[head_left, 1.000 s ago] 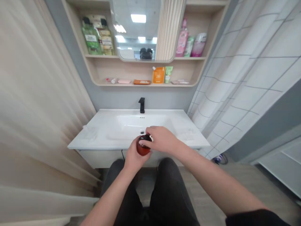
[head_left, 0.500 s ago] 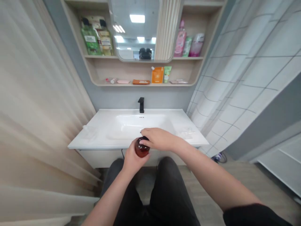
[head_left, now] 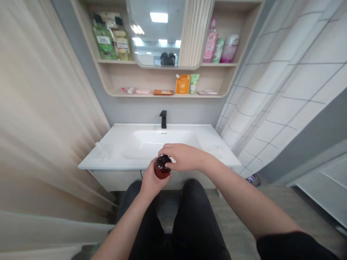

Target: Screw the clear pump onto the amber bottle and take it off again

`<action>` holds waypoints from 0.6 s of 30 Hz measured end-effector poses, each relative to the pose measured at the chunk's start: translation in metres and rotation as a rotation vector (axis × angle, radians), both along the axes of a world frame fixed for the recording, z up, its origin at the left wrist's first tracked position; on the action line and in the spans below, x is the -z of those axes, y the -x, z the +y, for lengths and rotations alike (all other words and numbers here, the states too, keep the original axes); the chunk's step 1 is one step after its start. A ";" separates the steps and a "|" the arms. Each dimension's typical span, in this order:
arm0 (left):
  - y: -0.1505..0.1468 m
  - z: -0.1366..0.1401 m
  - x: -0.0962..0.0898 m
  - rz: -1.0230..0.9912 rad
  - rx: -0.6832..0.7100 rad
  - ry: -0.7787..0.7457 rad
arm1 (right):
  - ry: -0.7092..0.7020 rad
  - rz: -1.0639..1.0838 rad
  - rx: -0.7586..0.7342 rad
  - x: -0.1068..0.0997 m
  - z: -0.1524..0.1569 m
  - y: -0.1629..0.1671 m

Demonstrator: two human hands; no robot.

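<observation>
A dark reddish-brown bottle [head_left: 162,172] is held before the front edge of the washbasin. My left hand [head_left: 150,181] wraps round its body from the left and below. Over the bottle's black top [head_left: 165,159], my right hand [head_left: 182,156] has its fingers curled on the far side and its thumb on the near side. The fingers partly cover the top, so its exact shape is hard to make out. Behind both hands lies the white washbasin [head_left: 173,136], with a black faucet [head_left: 163,119] at its back.
Above the basin hangs a shelf cabinet with a mirror [head_left: 157,39]. It holds a green bottle [head_left: 105,45], a pink bottle [head_left: 210,45], an orange pouch [head_left: 183,84] and a green tube [head_left: 194,83]. A beige curtain [head_left: 48,126] hangs left, a white checked curtain [head_left: 273,97] right.
The bottle and both hands have shifted slightly left and up in view. My right fingers have turned a little around the black top, showing more of it. My left hand keeps its hold.
</observation>
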State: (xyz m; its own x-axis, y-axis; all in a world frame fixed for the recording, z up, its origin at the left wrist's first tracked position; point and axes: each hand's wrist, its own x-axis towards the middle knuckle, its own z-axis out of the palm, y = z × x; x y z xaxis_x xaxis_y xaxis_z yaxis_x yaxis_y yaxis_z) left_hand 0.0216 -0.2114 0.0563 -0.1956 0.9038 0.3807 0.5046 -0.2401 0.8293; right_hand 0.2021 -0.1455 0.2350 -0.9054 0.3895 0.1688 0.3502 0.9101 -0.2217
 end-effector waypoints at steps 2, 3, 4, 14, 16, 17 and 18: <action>0.001 0.001 0.001 -0.002 -0.002 -0.003 | -0.036 -0.027 0.085 0.000 0.000 0.003; 0.001 0.002 0.001 0.000 0.001 -0.006 | -0.054 -0.052 0.132 0.002 0.001 0.005; 0.002 0.002 0.002 0.002 0.004 -0.008 | -0.065 -0.076 0.162 0.003 0.001 0.007; 0.008 0.008 0.007 -0.005 0.041 -0.020 | 0.015 0.113 -0.113 -0.007 0.019 -0.011; 0.012 0.011 0.010 -0.018 0.047 -0.028 | 0.037 0.242 -0.054 -0.008 0.029 -0.024; 0.014 0.013 0.012 -0.023 0.047 -0.027 | 0.053 0.313 0.002 -0.006 0.037 -0.034; 0.017 0.015 0.014 -0.026 0.045 -0.024 | 0.078 0.390 0.077 -0.002 0.047 -0.046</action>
